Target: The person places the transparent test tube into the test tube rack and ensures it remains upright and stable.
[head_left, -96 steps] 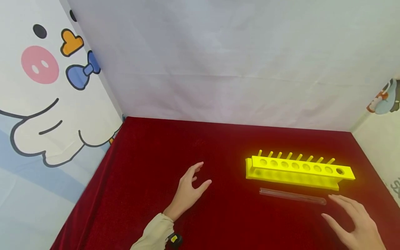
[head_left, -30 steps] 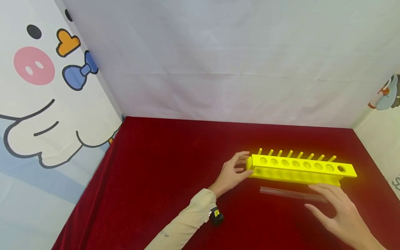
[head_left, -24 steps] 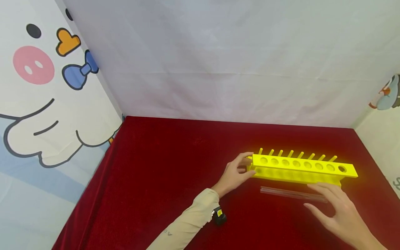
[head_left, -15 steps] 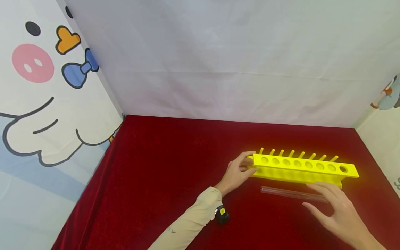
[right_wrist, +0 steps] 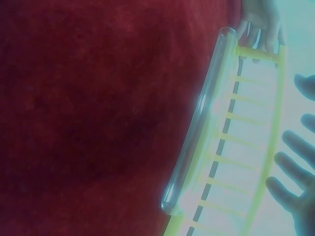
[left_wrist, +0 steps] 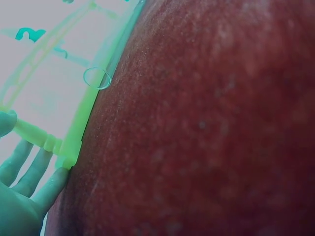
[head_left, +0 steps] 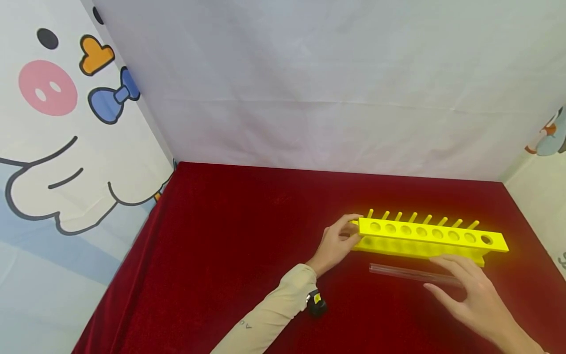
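Red cloth table (head_left: 230, 255), nothing much done: yellow test tube rack (head_left: 431, 238) stands at the right side of it, all holes empty, so no tube is racked yet. Counts: one rack, eight holes in its top bar (eight pegs behind), one glass test tube (head_left: 413, 274) lying flat on the cloth just in front of the rack. Left hand (head_left: 338, 243) grips the rack's left end, fingers curled round it. Right hand (head_left: 473, 295) is spread, fingers straight, over the tube's right end; probably touching it, contact hard to confirm. Tube not lifted.
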The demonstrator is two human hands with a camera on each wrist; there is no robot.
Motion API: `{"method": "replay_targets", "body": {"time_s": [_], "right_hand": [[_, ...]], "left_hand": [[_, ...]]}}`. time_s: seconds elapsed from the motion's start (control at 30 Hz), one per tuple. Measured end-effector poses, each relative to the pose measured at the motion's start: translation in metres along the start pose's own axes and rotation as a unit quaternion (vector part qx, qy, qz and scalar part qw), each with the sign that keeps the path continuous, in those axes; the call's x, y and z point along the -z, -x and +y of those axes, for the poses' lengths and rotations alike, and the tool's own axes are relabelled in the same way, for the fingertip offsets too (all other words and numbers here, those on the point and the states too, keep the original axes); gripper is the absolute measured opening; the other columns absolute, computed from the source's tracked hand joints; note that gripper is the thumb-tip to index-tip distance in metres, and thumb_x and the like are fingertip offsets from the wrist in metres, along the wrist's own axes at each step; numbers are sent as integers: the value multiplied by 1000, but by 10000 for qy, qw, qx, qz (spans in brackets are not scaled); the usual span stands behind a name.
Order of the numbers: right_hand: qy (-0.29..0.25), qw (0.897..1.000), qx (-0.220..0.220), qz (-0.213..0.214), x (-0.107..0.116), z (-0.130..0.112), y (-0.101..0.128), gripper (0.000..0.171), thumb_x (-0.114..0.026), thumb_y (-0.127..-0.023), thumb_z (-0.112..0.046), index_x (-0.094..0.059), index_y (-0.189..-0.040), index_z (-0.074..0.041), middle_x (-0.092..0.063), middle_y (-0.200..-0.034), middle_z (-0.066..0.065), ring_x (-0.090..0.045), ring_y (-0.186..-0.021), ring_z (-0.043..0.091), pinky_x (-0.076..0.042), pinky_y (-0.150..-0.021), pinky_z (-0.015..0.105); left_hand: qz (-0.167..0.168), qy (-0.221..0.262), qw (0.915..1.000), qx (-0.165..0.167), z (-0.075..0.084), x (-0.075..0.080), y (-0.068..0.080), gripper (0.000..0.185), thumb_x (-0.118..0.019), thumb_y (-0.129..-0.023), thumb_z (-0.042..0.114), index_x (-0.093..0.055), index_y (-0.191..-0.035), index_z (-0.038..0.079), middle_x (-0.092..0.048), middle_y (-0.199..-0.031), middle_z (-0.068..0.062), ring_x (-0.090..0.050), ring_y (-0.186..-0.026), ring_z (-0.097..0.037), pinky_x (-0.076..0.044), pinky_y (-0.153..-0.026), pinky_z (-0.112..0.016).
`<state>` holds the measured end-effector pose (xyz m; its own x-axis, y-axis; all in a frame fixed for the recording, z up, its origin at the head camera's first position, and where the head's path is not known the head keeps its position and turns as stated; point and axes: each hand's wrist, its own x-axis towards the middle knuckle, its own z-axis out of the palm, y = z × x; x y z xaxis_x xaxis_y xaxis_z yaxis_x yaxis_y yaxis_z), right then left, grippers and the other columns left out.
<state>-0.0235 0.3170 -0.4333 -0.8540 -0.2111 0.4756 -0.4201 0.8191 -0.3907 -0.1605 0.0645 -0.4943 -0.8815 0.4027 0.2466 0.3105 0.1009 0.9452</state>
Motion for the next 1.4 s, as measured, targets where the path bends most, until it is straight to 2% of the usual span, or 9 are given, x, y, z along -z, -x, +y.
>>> {"method": "replay_targets", "body": {"time_s": [0.3,0.63,0.7,0.9,1.0,1.2,1.4], "right_hand": [[-39,9999,61,-83,-4,3,-1,65,-86,-55,-2,-65,-115,-10,-59,-109,5,-43,-106,8,-22,-96,6],[59,9997,103,-199,-12,6,-4,63,-87,-55,-5,-64,-113,-9,-60,-108,2,-44,-102,11,-20,-94,4],[76,9997,111,-215,-14,6,-5,63,-88,-55,-5,-64,-113,-8,-60,-108,1,-45,-101,11,-20,-93,3],[93,9994,166,-282,-19,9,-7,62,-88,-54,-5,-65,-112,-8,-60,-107,0,-46,-101,12,-19,-93,2],[37,9992,241,-313,-22,10,-6,62,-88,-54,-5,-65,-112,-8,-60,-106,0,-46,-100,12,-21,-92,3],[130,9985,306,-434,-30,10,-8,60,-87,-57,-7,-65,-112,-12,-60,-105,-3,-49,-95,14,-32,-86,14],[425,9963,393,-631,-36,16,-8,54,-85,-59,-7,-65,-109,-12,-61,-101,-4,-52,-90,17,-42,-75,34]], "left_hand": [[15,29,10000,10,-2,0,0,40,-64,-90,12,-54,-128,21,-65,-113,-3,-61,-97,-8,-50,-81,-20],[83,-9,9999,-56,0,0,1,39,-63,-90,9,-54,-128,15,-65,-113,-11,-62,-99,-17,-50,-81,-21],[96,-11,9999,-71,4,1,1,39,-62,-90,6,-54,-127,12,-65,-112,-14,-63,-99,-20,-50,-81,-22],[111,-53,9999,-96,33,9,9,37,-61,-88,1,-55,-125,5,-65,-110,-17,-63,-97,-22,-50,-80,-20],[112,-69,9999,-52,39,10,11,36,-61,-89,1,-55,-124,6,-65,-110,-16,-63,-97,-21,-50,-80,-20],[111,-62,9999,-75,39,11,10,37,-61,-89,1,-55,-125,5,-65,-109,-17,-63,-96,-21,-50,-80,-20],[89,-66,9999,-62,38,10,10,36,-60,-89,1,-55,-125,4,-65,-109,-18,-63,-97,-22,-50,-80,-20]]}}
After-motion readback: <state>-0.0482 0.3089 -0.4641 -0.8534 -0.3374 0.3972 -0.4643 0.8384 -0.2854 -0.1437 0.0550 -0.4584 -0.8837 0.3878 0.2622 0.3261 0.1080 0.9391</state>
